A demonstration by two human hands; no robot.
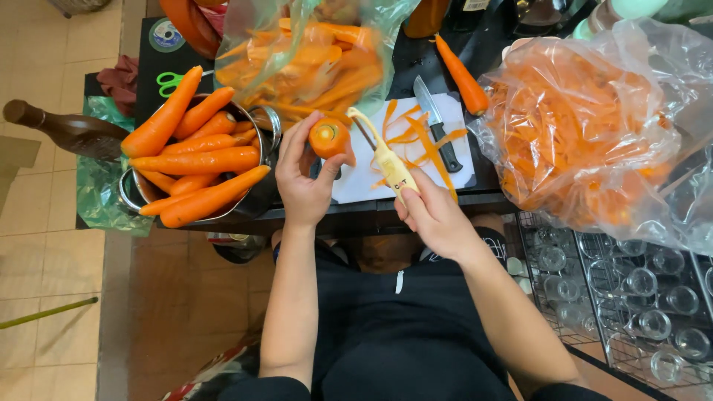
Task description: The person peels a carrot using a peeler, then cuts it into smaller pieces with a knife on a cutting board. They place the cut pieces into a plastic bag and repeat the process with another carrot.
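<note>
two clear plastic bags sat on the dark desk (416,212): one bag of peeled carrots (312,56) behind the hands, its top cut off by the frame, and a larger crumpled bag of orange peelings (594,126) off to the right. the left hand (304,182) had its fingers wrapped around a carrot (328,137), holding it end-on above the desk's near edge, so only the round cut end showed. the right hand (434,215) gripped a pale yellow peeler (382,152), its blade touching the carrot; a small printed mark on the handle was too tiny to make out. beneath lay a white cutting board (356,186) strewn with peel strips, and a black-handled knife (437,122). a steel pot (252,200) heaped with unpeeled carrots stood left, green scissors (171,80) half hidden behind it. a round sticker (165,33) sat at the desk's far corner, blurred. a rack of glasses (639,312) ran off the right edge.
</note>
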